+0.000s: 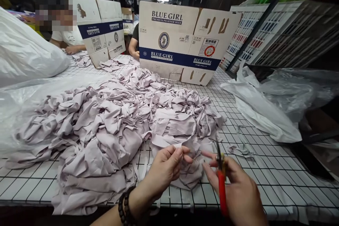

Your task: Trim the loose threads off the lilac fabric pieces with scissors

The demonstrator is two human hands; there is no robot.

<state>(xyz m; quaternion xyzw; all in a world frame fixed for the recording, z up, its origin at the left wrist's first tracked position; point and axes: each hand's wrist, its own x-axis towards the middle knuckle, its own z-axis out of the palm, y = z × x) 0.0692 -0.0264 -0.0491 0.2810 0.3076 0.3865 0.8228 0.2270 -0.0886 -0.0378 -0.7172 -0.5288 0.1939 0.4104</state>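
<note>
A large heap of pale mauve fabric pieces spreads over the checked tabletop. At its front edge my left hand is closed, pinching the edge of a fabric piece between thumb and fingers. A dark beaded bracelet circles that wrist. Just to the right, my right hand holds small scissors with red handles, their dark blades pointing up and away. The thumb and index finger of this hand stretch toward the fabric; whether they touch it I cannot tell.
Beer cartons stand upright at the back, with people seated behind. A white plastic bag bulges at left. More plastic bags lie at right beside fabric scraps. White crates are stacked behind. The checked table ends near me.
</note>
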